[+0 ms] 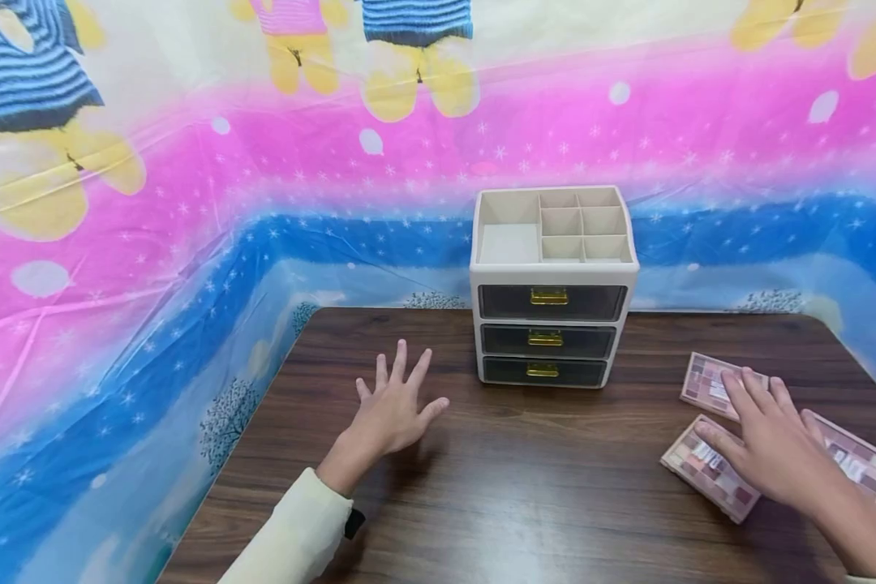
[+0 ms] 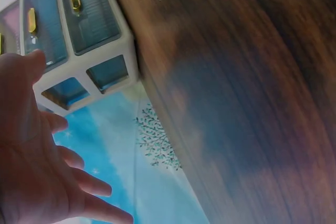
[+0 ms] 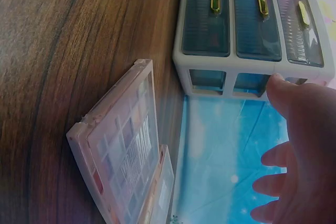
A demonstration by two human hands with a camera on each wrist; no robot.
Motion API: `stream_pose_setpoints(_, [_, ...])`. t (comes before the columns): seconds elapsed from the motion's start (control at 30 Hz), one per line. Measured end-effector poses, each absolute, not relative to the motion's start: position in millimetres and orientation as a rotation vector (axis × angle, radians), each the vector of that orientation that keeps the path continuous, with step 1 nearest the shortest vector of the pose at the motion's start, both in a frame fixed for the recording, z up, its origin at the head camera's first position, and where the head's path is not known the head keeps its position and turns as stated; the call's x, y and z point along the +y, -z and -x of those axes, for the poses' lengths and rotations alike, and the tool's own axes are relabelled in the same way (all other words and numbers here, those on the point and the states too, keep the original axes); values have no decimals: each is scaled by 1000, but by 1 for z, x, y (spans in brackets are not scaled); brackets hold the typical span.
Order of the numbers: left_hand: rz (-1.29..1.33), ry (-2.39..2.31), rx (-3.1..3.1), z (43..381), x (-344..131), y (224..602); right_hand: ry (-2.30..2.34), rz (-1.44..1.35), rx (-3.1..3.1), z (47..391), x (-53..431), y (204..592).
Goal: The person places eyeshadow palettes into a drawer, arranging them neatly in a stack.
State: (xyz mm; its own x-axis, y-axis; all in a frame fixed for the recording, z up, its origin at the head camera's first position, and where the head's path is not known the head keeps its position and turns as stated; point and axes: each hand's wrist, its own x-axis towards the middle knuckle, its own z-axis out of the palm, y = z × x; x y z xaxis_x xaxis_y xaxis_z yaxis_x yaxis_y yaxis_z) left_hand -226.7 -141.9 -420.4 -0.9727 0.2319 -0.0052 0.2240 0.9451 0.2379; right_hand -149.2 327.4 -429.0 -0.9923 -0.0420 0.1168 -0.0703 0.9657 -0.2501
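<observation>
My left hand (image 1: 388,412) hovers over the table left of the drawer organizer, fingers spread and holding nothing. Fingers straight, my right hand (image 1: 772,444) is above several pink eyeshadow palettes at the table's right side and partly covers them. One palette (image 1: 710,469) lies left of that hand, another (image 1: 708,384) behind it and a third (image 1: 857,454) to its right. In the right wrist view, the nearest palette (image 3: 126,145) shows a clear lid with lettering, and the right hand (image 3: 307,145) appears apart from it.
A white drawer organizer (image 1: 474,324) with three dark drawers and gold handles stands at the table's back. Its top has several bare compartments (image 1: 509,242). The dark wooden table (image 1: 526,478) meets a colourful printed cloth (image 1: 380,162) behind and at the sides.
</observation>
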Motion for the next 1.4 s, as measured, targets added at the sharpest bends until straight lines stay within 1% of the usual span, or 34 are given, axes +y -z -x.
stream_pose_setpoints(0.57, [-391,-558,3038,229,-142,419,-437,-123,-2944,155,315,420])
stream_pose_setpoints(0.73, [-470,-826,3114,233,-137,413,-436,-152,-2748,160,302,412])
stream_pose_setpoints(0.93, [-565,-1224,3146,243,-121,397,-483,-195,-2460,168,272,399])
stream_pose_setpoints(1.17, [-406,-1709,2934,263,-97,376,-417,-389,-2230,190,231,385])
stream_pose_setpoints(1.4, [-323,-1974,2774,280,-74,364,-339,-529,-2152,218,190,374])
